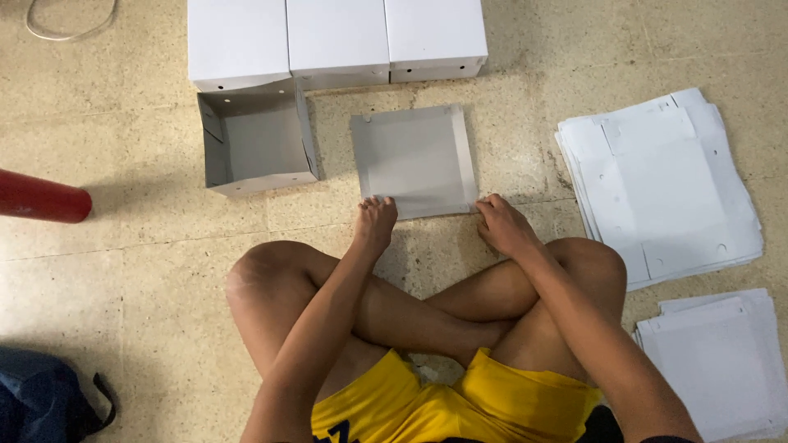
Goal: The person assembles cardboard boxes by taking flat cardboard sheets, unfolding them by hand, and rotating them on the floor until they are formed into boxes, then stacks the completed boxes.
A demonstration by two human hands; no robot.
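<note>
Yellow shorts (460,402) fill the near edge of the view, worn by a person sitting cross-legged on a speckled stone floor (148,271), bare knees spread left and right. Both arms reach forward over the crossed legs.

Left hand (375,221) rests with fingertips bunched together, pressing down on the near left edge of a flat grey cardboard box blank (410,156). Right hand (502,226) lies at the blank's near right corner, fingers curled together on the edge; whether they pinch a flap or only press on it cannot be told from this angle. The blank lies on the floor just beyond the knees, roughly square, with narrow side flaps creased along its left and right sides.

To the near right, just beside the right knee, sits a pile of white flat sheets (722,361). Farther right and a little farther away lies a larger stack of white die-cut blanks (665,180), fanned slightly. At the near left corner is a dark blue bag (41,402), and above it a red cylinder (41,197) enters from the left edge.

Beyond the blank, to its left, stands an open grey box (256,139), its inside facing up. Farthest away, three closed white boxes (336,37) sit touching in a row. A loop of pale cord (70,25) lies at the far left.
</note>
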